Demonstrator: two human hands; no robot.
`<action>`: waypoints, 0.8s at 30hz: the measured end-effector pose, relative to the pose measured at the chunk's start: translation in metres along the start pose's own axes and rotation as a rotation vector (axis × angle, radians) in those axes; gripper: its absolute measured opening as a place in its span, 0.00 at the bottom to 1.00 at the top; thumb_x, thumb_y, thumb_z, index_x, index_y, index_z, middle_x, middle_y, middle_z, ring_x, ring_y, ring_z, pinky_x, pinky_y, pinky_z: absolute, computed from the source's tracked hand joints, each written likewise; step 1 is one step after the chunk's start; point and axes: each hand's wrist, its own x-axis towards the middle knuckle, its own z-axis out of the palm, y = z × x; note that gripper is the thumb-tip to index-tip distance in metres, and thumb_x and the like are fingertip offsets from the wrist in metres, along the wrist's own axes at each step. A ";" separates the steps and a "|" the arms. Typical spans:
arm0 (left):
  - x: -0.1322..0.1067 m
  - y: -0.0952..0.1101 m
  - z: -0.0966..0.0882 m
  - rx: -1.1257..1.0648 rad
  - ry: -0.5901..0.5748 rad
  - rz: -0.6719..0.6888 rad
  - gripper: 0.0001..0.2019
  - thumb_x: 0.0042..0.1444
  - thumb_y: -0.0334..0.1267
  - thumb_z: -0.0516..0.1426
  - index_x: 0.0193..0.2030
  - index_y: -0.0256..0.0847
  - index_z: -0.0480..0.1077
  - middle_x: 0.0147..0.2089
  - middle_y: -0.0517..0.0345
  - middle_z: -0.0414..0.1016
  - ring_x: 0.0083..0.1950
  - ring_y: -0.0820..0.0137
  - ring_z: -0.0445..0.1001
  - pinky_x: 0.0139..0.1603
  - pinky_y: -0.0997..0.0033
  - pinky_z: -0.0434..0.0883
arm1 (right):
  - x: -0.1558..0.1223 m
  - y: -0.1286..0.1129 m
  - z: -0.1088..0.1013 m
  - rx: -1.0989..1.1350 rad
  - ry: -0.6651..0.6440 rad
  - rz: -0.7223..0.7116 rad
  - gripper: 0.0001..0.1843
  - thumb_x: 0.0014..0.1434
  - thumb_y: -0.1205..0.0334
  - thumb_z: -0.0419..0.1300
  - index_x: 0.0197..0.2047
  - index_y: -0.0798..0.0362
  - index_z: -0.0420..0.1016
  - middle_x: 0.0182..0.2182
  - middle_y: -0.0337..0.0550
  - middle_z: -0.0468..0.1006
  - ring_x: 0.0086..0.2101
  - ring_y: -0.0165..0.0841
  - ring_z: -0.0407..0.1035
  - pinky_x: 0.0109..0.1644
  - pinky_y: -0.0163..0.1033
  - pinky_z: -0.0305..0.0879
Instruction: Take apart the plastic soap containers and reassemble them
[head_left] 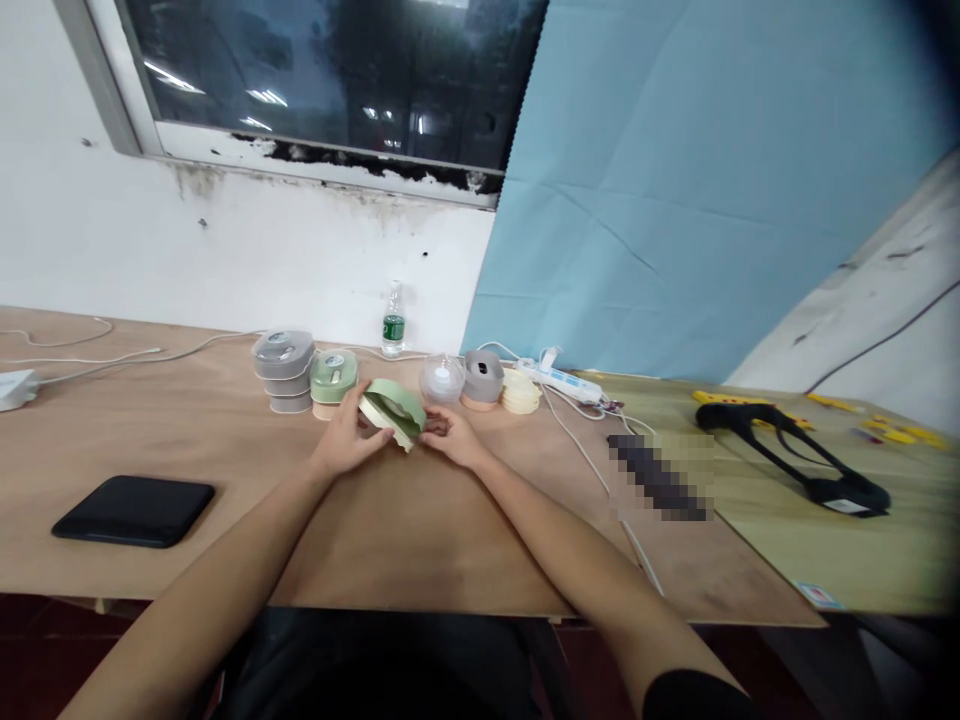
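Observation:
Above the wooden table, both hands hold a light green plastic container (401, 400), tilted on its side, with a cream-coloured piece (386, 422) along its near side. My left hand (349, 437) grips the left end, thumb on the cream part. At the right end, the curled fingers of my right hand (450, 437) pinch the rim. Just behind my left hand stand a green lidded container (334, 375) and a grey stack of containers (283, 368). Beyond my right hand are a clear dome-shaped piece (442, 380), a grey container (482, 378) and a stack of cream rings (520, 392).
A water bottle (393, 322) stands against the wall. A white power strip (559, 380) with cables lies at the back right. On the left is a flat black case (135, 510); far right, a black frame-like object (795, 455) and yellow pieces (900, 432).

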 end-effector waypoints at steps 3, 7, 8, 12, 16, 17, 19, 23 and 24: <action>-0.001 0.001 0.000 -0.003 -0.011 0.033 0.43 0.51 0.49 0.60 0.69 0.38 0.44 0.68 0.40 0.52 0.64 0.52 0.59 0.53 0.57 0.71 | 0.001 0.001 -0.002 -0.073 0.101 -0.087 0.26 0.46 0.61 0.67 0.50 0.53 0.71 0.38 0.45 0.79 0.37 0.33 0.74 0.46 0.43 0.71; -0.003 0.006 0.001 0.005 -0.007 0.107 0.45 0.51 0.48 0.60 0.70 0.38 0.39 0.69 0.38 0.46 0.68 0.50 0.51 0.56 0.54 0.69 | 0.005 -0.010 -0.013 -0.052 0.292 -0.199 0.22 0.45 0.60 0.66 0.46 0.53 0.73 0.38 0.45 0.79 0.36 0.33 0.74 0.44 0.41 0.71; -0.003 0.008 0.002 0.008 -0.009 0.113 0.45 0.51 0.48 0.60 0.70 0.39 0.39 0.69 0.38 0.45 0.69 0.50 0.49 0.57 0.53 0.68 | 0.007 -0.013 -0.018 -0.010 0.372 -0.221 0.22 0.45 0.60 0.66 0.45 0.54 0.73 0.38 0.45 0.79 0.36 0.33 0.74 0.44 0.41 0.71; -0.004 0.010 0.002 0.009 -0.048 0.103 0.45 0.52 0.48 0.59 0.70 0.41 0.38 0.69 0.40 0.45 0.68 0.50 0.51 0.55 0.53 0.70 | 0.013 -0.023 -0.044 0.226 0.694 -0.217 0.25 0.46 0.56 0.64 0.48 0.54 0.69 0.34 0.42 0.79 0.32 0.34 0.75 0.39 0.42 0.73; -0.003 0.010 0.002 0.012 -0.051 0.096 0.44 0.52 0.47 0.59 0.70 0.41 0.39 0.68 0.39 0.48 0.67 0.50 0.53 0.54 0.53 0.70 | 0.015 -0.022 -0.071 0.366 0.856 -0.143 0.27 0.47 0.56 0.63 0.50 0.52 0.64 0.29 0.37 0.78 0.27 0.32 0.76 0.34 0.38 0.73; -0.002 0.011 0.002 0.013 -0.056 0.094 0.44 0.52 0.47 0.59 0.70 0.41 0.40 0.68 0.39 0.48 0.67 0.50 0.54 0.54 0.53 0.71 | 0.015 -0.020 -0.076 0.385 0.876 -0.120 0.26 0.47 0.56 0.63 0.49 0.52 0.64 0.28 0.36 0.78 0.27 0.32 0.76 0.33 0.37 0.73; -0.002 0.012 0.001 0.020 -0.067 0.095 0.44 0.51 0.47 0.59 0.69 0.41 0.41 0.68 0.40 0.48 0.66 0.50 0.54 0.53 0.53 0.71 | 0.016 -0.016 -0.084 0.403 0.896 -0.071 0.24 0.47 0.54 0.63 0.46 0.52 0.63 0.25 0.35 0.77 0.26 0.32 0.76 0.32 0.36 0.73; -0.002 0.015 0.000 0.036 -0.079 0.095 0.43 0.51 0.48 0.60 0.69 0.41 0.42 0.67 0.40 0.49 0.66 0.50 0.54 0.54 0.53 0.70 | 0.015 -0.008 -0.093 0.360 0.878 -0.014 0.24 0.50 0.47 0.61 0.45 0.51 0.63 0.22 0.34 0.75 0.25 0.33 0.76 0.29 0.35 0.73; -0.002 0.015 0.000 0.034 -0.082 0.091 0.43 0.51 0.47 0.60 0.69 0.42 0.42 0.67 0.40 0.49 0.66 0.50 0.54 0.54 0.53 0.70 | 0.015 -0.007 -0.095 0.338 0.873 -0.012 0.25 0.51 0.45 0.60 0.46 0.52 0.63 0.22 0.35 0.75 0.25 0.33 0.75 0.28 0.35 0.72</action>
